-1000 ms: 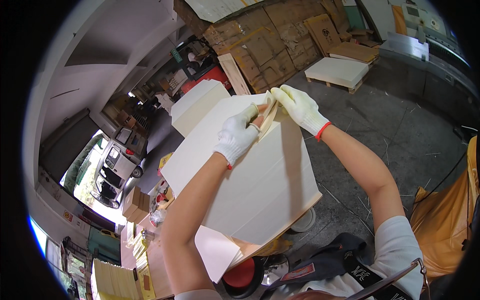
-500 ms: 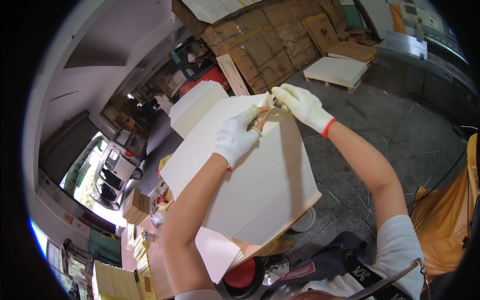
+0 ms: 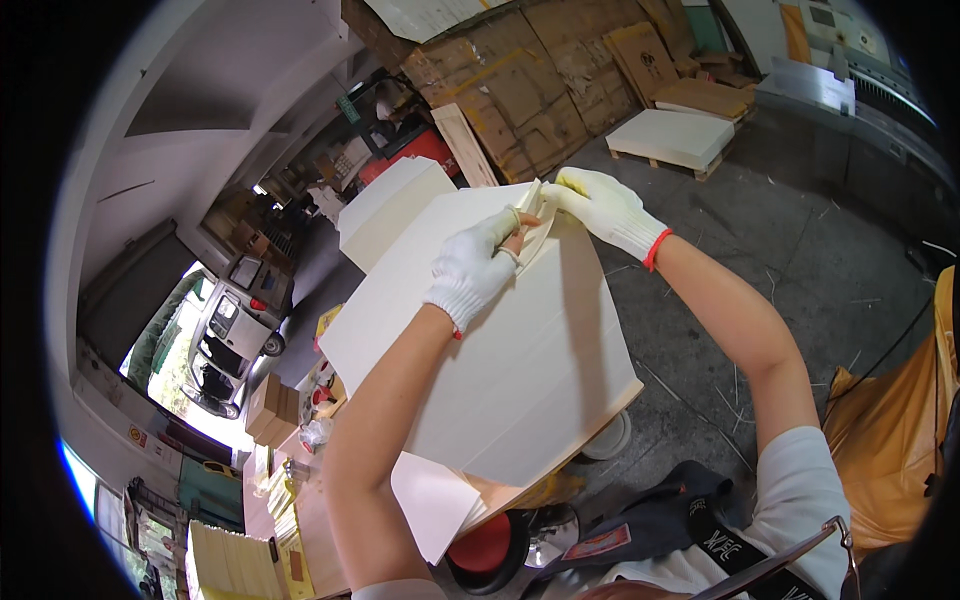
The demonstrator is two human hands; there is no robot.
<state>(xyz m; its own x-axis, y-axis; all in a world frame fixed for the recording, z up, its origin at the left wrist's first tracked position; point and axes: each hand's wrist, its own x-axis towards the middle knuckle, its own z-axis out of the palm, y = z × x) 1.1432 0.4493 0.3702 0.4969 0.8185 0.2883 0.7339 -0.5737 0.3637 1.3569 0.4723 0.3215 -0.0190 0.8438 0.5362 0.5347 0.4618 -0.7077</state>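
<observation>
Fingers of the left hand (image 3: 466, 268) are slightly parted at the sheet edges (image 3: 538, 240), hold cannot be told; right hand (image 3: 605, 212) is curled at the far corner, grip hidden; white stack (image 3: 510, 375) is positioned beneath both; edges now spread wider than half a second ago, so sheets are being loosened.

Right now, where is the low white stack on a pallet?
In the head view, the low white stack is at the upper right, beyond the right hand and near the flat brown cardboard.
</observation>
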